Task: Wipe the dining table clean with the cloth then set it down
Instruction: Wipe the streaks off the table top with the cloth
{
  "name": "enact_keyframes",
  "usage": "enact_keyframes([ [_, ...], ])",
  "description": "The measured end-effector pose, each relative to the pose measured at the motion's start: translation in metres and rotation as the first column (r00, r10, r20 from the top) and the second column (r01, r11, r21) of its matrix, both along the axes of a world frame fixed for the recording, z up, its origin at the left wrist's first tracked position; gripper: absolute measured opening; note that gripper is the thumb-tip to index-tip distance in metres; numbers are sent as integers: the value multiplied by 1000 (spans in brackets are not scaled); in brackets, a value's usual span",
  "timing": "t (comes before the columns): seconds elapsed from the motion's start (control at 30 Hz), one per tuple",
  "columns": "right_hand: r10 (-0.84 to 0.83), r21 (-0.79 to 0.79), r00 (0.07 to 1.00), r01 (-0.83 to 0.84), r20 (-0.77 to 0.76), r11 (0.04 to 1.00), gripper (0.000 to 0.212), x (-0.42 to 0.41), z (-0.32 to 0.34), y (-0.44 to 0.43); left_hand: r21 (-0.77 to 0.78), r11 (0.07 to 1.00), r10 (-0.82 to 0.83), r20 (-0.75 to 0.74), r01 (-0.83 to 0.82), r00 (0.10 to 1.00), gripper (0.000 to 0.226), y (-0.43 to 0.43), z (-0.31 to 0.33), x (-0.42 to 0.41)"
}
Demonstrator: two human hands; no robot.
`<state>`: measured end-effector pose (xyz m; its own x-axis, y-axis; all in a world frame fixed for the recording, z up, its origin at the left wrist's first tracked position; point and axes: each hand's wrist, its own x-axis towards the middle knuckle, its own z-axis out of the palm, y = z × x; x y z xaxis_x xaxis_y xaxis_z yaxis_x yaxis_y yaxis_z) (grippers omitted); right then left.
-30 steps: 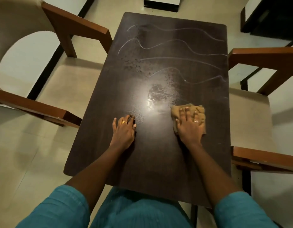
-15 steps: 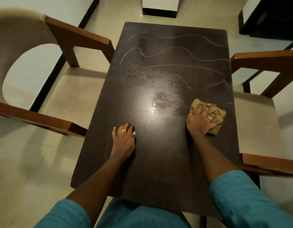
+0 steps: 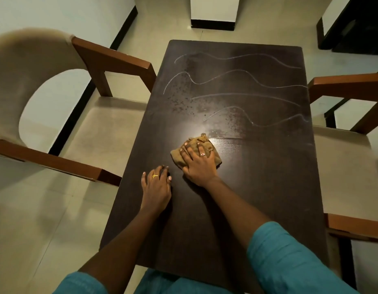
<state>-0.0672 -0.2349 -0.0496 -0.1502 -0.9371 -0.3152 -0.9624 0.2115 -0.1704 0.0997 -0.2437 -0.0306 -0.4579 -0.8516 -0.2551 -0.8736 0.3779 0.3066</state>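
A dark brown dining table (image 3: 258, 187) fills the middle of the head view, with wavy pale streaks and wet speckles across its far half. A crumpled tan cloth (image 3: 207, 145) lies near the table's centre. My right hand (image 3: 197, 164) presses flat on the cloth with fingers spread and straight. Just to its left, my left hand (image 3: 156, 187) rests palm down on the bare table top, fingers together.
A cushioned wooden armchair (image 3: 77, 128) stands tight against the table's left edge. Another armchair (image 3: 349, 158) stands at the right edge. A dark cabinet (image 3: 353, 24) is at the back right, and a white pillar base (image 3: 213, 15) beyond the far end.
My right hand has slid the cloth leftward from the table's right side to its centre, close to the left hand. The left hand has stayed in place.
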Motion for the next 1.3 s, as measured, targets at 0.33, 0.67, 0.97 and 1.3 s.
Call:
enact_keyframes([
  [0.33, -532, -31, 847, 532, 6, 846, 60, -107, 7, 42, -17, 999, -50, -35, 50, 998, 42, -9, 6, -14],
  [0.67, -794, -57, 599, 793, -109, 606, 63, -156, 9, 154, 52, 996, -74, -22, 75, 997, 44, 6, -2, -15],
  [0.97, -690, -17, 718, 692, -87, 722, 64, -56, 9, 127, 68, 992, -100, -27, 102, 995, 44, 10, -4, -38],
  [1.3, -470, -10, 879, 471, -87, 882, 57, -88, 6, 90, 46, 981, -186, -37, 188, 982, 46, 14, -3, -90],
])
